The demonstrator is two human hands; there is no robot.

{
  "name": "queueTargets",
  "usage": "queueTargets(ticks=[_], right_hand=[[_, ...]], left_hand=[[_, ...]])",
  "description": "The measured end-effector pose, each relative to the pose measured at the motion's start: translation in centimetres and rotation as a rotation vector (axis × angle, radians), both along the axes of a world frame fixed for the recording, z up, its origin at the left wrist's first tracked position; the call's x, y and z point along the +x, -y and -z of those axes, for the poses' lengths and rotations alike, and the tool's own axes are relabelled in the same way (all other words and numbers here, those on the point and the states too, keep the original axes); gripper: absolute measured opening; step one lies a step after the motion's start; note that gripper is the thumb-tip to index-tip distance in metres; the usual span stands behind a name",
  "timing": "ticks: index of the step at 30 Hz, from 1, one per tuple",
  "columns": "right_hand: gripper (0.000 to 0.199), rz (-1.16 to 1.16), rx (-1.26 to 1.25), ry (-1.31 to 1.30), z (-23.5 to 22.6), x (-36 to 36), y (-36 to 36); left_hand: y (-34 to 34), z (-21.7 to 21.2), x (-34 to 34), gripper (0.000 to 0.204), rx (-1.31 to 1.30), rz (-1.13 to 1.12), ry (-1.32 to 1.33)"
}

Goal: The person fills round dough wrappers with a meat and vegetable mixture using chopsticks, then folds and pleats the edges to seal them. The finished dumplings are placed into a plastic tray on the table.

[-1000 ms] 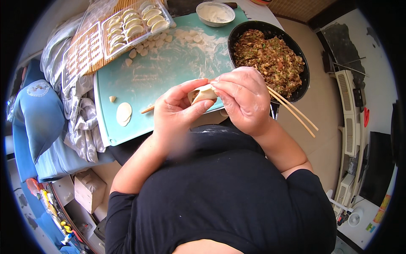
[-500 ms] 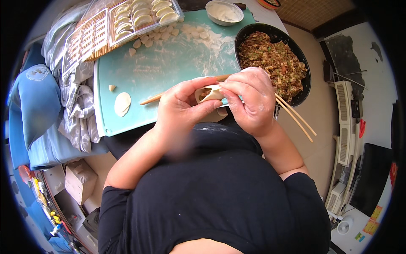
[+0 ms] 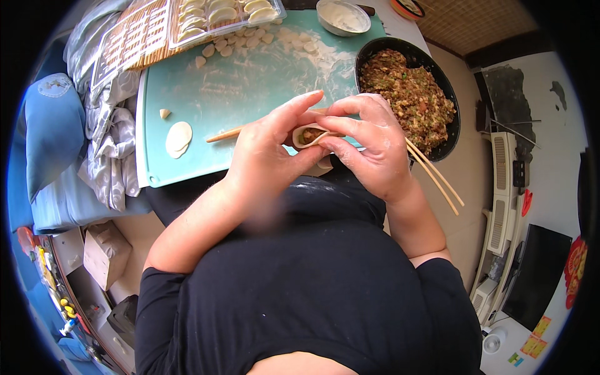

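A half-folded dumpling (image 3: 310, 135) is held between my two hands above the near edge of the green mat (image 3: 206, 153). Brown and green filling shows in its open side. My left hand (image 3: 265, 134) cradles the wrapper between thumb and fingers, its index finger raised. With thumb and fingertips, my right hand (image 3: 374, 139) pinches the dumpling's right end; flour dusts that hand. Behind the hands lies a wooden rolling pin (image 3: 226, 134), its middle hidden by them. Flat round wrappers (image 3: 179, 139) overlap on the mat at left, with a small dough piece (image 3: 164, 113) above them.
A black pan of filling (image 3: 455, 125) stands at right, with chopsticks (image 3: 435, 177) sticking out toward me. At the back are a bowl of flour (image 3: 343, 17), a clear tray of dumplings (image 3: 225, 23) and several floured dough pieces (image 3: 253, 41). A silvery cloth (image 3: 115, 134) hangs at left.
The dumpling's right end is now pinched between my right fingers, and its opening faces up more. My left index finger has lifted off the wrapper. The whole view has shifted slightly.
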State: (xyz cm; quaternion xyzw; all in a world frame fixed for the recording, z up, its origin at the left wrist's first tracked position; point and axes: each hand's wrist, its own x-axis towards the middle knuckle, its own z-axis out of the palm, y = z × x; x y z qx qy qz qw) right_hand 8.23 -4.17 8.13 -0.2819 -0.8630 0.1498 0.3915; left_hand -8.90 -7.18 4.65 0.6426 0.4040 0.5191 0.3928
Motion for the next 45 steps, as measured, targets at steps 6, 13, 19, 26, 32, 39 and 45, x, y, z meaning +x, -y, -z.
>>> queueTargets(ticks=[6, 13, 19, 26, 32, 39, 45], right_hand=[[0.017, -0.005, 0.132, 0.041, 0.2, -0.1, -0.3], [0.013, 0.043, 0.114, -0.129, 1.2, -0.5, -0.1], [0.013, 0.130, 0.006, -0.110, 0.9, -0.4, 0.3], [0.017, -0.006, 0.184, 0.134, -0.7, -0.7, -0.3], [0.018, -0.005, -0.073, -0.025, -0.5, 0.0, -0.4], [0.021, -0.099, -0.161, -0.028, 0.1, 0.0, -0.4], [0.019, -0.103, -0.128, -0.068, 0.4, 0.0, -0.4]], left_hand=[[0.2, -1.0, -0.5, 0.060, -0.020, 0.056, -0.140], [-0.4, -1.0, -0.6, 0.046, -0.435, 0.316, 0.362], [-0.2, -0.3, -0.3, 0.032, -0.456, 0.249, 0.463], [-0.1, -0.5, -0.5, 0.030, -0.318, 0.220, 0.150], [0.0, -0.5, -0.2, 0.023, -0.300, 0.236, 0.211], [0.1, -0.4, -0.2, 0.019, -0.226, 0.165, 0.050], [0.1, -0.5, -0.4, 0.025, -0.086, 0.130, -0.053]])
